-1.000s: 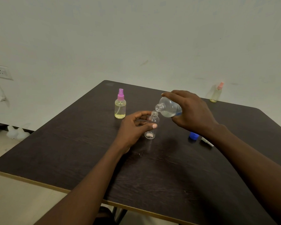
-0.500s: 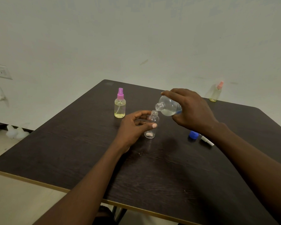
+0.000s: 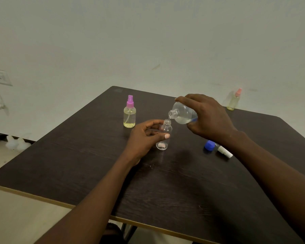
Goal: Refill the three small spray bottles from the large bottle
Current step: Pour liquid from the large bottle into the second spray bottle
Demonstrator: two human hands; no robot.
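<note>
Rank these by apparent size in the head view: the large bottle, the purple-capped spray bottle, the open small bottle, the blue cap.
1. large bottle, its base hidden in the right hand.
2. purple-capped spray bottle, taller thanks to its cap.
3. open small bottle; the two bodies look alike.
4. blue cap.

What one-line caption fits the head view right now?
Right hand tips the large clear bottle over the uncapped small bottle steadied by the left hand on a dark table.
</note>
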